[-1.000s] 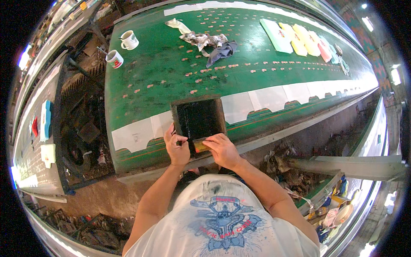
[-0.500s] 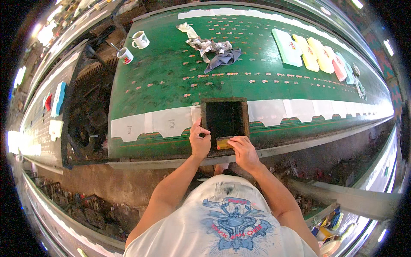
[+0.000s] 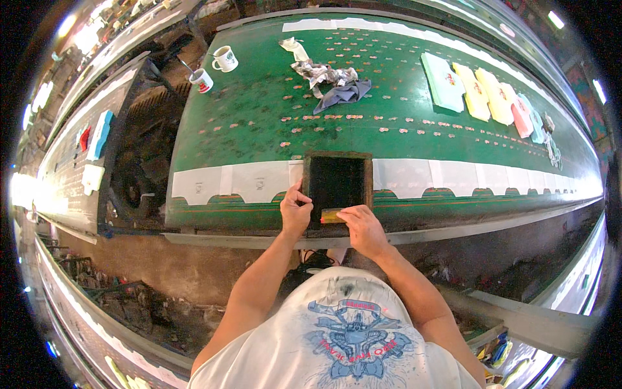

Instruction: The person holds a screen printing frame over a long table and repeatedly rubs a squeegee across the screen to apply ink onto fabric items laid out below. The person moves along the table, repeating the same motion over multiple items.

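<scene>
A dark rectangular frame [image 3: 337, 178] lies over the white paper strip [image 3: 405, 178] along the near edge of the green table [image 3: 233, 139]. My left hand [image 3: 295, 211] is closed at its left side, fingers curled on the rim. My right hand [image 3: 367, 227] grips a yellowish squeegee [image 3: 332, 216] at the frame's near end, thumb and fingers pinched on it. Left of the frame, white cut pieces [image 3: 259, 178] show small faint prints.
Farther back are two mugs [image 3: 225, 59], crumpled rags [image 3: 327, 78] and a row of pastel fabric pieces [image 3: 489, 94]. A second table [image 3: 74, 168] stands left across a dark gap. A grey beam [image 3: 525, 314] crosses at lower right.
The frame has moved right along the paper strip with both hands, uncovering another printed piece on its left. The camera view has also swung, and the squeegee remains in my right hand.
</scene>
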Available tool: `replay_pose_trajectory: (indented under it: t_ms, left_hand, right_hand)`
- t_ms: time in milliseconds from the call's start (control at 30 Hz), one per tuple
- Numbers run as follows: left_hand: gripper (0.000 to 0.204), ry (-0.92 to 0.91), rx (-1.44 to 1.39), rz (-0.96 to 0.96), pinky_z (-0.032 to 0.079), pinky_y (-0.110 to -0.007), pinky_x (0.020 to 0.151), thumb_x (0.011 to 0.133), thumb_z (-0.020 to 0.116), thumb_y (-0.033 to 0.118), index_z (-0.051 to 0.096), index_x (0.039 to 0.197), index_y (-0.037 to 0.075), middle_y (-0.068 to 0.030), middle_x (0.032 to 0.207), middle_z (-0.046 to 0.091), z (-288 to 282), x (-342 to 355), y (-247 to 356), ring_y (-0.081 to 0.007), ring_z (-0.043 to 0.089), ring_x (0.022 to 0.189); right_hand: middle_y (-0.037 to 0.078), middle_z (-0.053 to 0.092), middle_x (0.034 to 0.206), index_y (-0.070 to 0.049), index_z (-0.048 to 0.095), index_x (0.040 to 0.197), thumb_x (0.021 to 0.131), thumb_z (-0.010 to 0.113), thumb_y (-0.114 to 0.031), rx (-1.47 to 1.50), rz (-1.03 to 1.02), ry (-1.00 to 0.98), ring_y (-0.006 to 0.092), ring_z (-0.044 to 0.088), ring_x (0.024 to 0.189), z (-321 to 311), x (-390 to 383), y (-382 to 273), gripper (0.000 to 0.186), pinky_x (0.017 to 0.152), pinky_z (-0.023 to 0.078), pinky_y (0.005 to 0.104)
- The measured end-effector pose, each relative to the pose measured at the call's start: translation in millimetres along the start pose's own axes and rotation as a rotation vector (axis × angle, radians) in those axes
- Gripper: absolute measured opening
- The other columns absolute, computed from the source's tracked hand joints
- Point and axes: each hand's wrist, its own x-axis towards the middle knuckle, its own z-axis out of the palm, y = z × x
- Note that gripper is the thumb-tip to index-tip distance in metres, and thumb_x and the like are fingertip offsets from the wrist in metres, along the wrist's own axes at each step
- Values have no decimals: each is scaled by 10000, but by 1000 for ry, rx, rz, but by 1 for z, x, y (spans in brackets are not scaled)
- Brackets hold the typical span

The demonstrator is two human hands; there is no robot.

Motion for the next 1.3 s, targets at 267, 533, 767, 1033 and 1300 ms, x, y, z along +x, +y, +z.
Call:
replay_pose_trajectory:
  t_ms: [267, 533, 767, 1033, 1300]
  left_hand:
    - [121, -12, 40, -45, 464, -429, 1240, 783, 751, -80, 682, 814, 15, -269, 1657, 611, 2, -1, 13, -374, 612, 1514]
    - [150, -20, 62, -15, 429, -459, 1270, 795, 751, -94, 690, 816, 42, -265, 1673, 589, 3, -1, -1, -398, 552, 1563]
    - [177, -44, 161, 25, 415, -483, 1281, 774, 749, -119, 702, 812, 48, -278, 1659, 587, 6, -4, 12, -439, 529, 1569]
    - [211, -49, 92, 15, 415, -486, 1278, 762, 737, -146, 693, 808, 55, -272, 1671, 574, 5, -8, 7, -440, 517, 1569]
    - [243, -64, 140, 77, 428, -506, 1260, 802, 737, -135, 754, 941, 64, -266, 1684, 556, 3, -4, 18, -447, 522, 1548]
  right_hand:
    - [124, 766, 1246, -42, 792, 1315, 898, 735, -8, -156, -101, -186, 356, 685, 1188, 1, 21, -3, 422, 1049, 568, 474]
    - [175, 770, 1077, -26, 799, 1150, 912, 688, -11, -168, -11, -458, 406, 697, 1103, -19, 95, 26, 262, 1018, 564, 506]
    - [159, 773, 1164, -19, 800, 1239, 935, 646, 30, -239, 22, -65, 416, 687, 1169, 4, 143, 74, 344, 1057, 555, 514]
    - [120, 765, 1237, -65, 795, 1345, 910, 616, 57, -284, 66, -124, 372, 670, 1175, 14, 97, 27, 486, 1066, 553, 497]
    - [99, 751, 1257, -64, 784, 1380, 912, 669, -15, -275, 79, -169, 352, 658, 1179, 16, 40, -15, 485, 1066, 543, 479]
